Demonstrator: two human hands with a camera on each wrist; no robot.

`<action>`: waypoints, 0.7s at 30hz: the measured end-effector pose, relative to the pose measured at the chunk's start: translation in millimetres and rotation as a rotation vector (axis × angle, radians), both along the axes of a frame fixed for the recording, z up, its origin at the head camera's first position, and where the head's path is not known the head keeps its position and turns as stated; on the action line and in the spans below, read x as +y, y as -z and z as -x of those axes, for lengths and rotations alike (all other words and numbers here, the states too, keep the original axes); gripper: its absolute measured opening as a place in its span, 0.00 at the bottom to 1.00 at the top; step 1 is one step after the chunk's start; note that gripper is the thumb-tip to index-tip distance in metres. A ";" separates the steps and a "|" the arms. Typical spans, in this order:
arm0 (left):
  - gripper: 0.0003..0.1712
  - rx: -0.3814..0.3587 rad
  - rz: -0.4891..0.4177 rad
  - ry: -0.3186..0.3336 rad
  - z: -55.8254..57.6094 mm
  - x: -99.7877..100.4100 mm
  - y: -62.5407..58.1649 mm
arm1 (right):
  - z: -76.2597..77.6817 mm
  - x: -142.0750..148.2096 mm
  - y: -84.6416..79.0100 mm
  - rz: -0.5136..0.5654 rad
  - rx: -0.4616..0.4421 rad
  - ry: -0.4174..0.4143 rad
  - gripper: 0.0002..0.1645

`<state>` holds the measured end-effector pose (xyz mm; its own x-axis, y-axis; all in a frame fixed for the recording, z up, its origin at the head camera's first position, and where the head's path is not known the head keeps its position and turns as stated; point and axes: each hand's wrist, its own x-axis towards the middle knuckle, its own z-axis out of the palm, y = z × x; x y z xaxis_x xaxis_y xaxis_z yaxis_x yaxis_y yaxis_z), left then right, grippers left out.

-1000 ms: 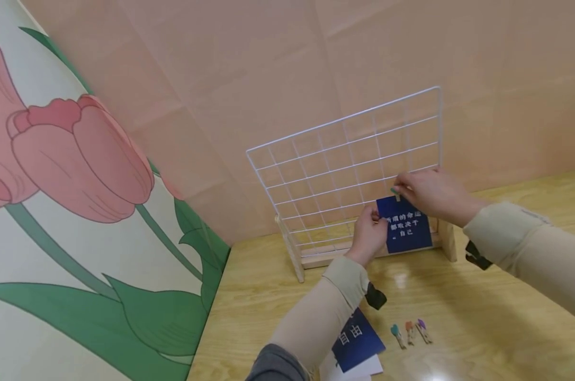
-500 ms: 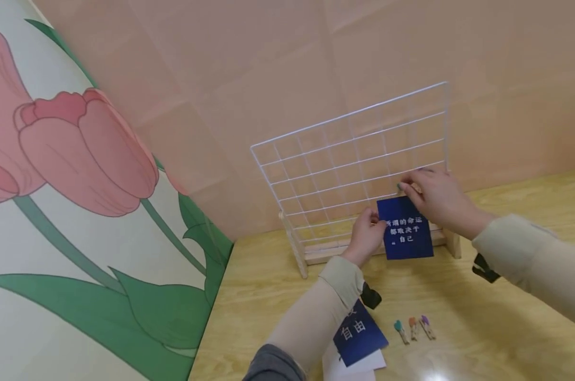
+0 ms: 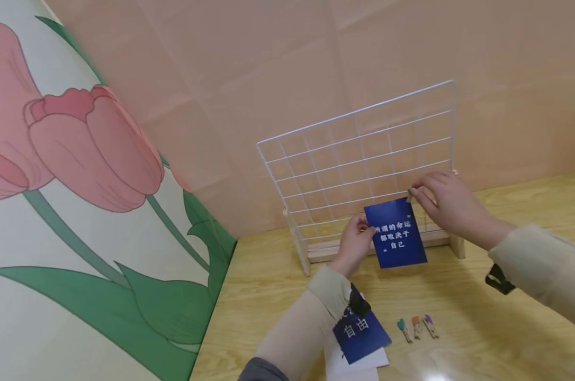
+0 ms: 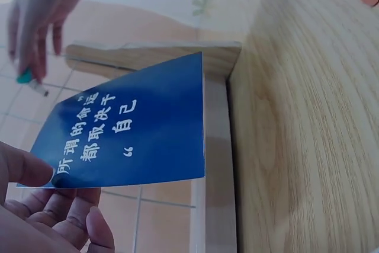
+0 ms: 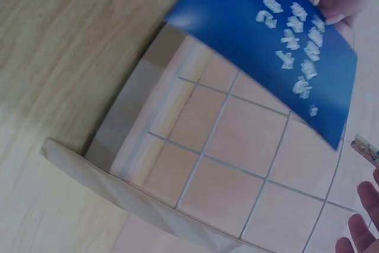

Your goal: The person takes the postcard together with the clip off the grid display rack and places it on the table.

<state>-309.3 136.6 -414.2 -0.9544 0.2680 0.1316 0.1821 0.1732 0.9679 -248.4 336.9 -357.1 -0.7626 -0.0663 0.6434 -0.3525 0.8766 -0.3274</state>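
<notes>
My left hand [image 3: 354,244] pinches the left edge of a dark blue card [image 3: 397,238] with white lettering, thumb in front and fingers behind. The card is held before the wire grid [image 3: 344,159], tilted a little, its top below the grid's middle. At the card's upper right corner my right hand [image 3: 447,203] pinches a small wooden clothespin [image 4: 38,87] with a green end. In both wrist views the clothespin [image 5: 366,149] is apart from the card. The right fingers [image 5: 368,199] show only partly in the right wrist view.
The grid stands in a wooden base [image 3: 435,238]. Three small clothespins [image 3: 416,328], teal, orange and purple, lie in front on the wooden table [image 3: 249,296]. Another blue card [image 3: 361,333] lies over white cards [image 3: 351,368] beneath my left forearm. A tulip-painted wall [image 3: 97,153] borders the left.
The card has come away from the grid, toward me and slightly left, in my left hand. My right hand has shifted right with the clothespin, which has left the card's top edge.
</notes>
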 end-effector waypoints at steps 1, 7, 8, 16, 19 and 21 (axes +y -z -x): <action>0.06 -0.001 -0.013 0.006 -1.1 -3.3 0.0 | -2.4 -0.1 1.7 0.001 -0.005 0.004 0.08; 0.05 -0.013 -0.070 0.025 -8.7 -26.9 2.9 | -16.2 -4.9 11.3 -0.015 -0.034 0.005 0.09; 0.05 -0.012 -0.074 0.026 -9.5 -30.3 3.7 | -18.1 -5.7 12.6 -0.019 -0.029 -0.005 0.09; 0.04 -0.026 -0.104 0.025 -13.8 -57.5 3.5 | -30.5 -14.2 28.7 -0.054 -0.008 -0.072 0.04; 0.04 -0.041 -0.124 0.043 -15.4 -68.9 4.2 | -34.7 -16.1 37.7 -0.073 -0.015 -0.088 0.05; 0.04 -0.057 -0.124 0.060 -17.0 -76.6 6.0 | -37.7 -16.5 44.0 -0.087 -0.026 -0.106 0.06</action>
<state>-292.3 60.0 -420.2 -0.9440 0.3097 0.1136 0.1329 0.0417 0.9903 -210.7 320.4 -401.1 -0.7649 -0.2018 0.6117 -0.4368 0.8604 -0.2624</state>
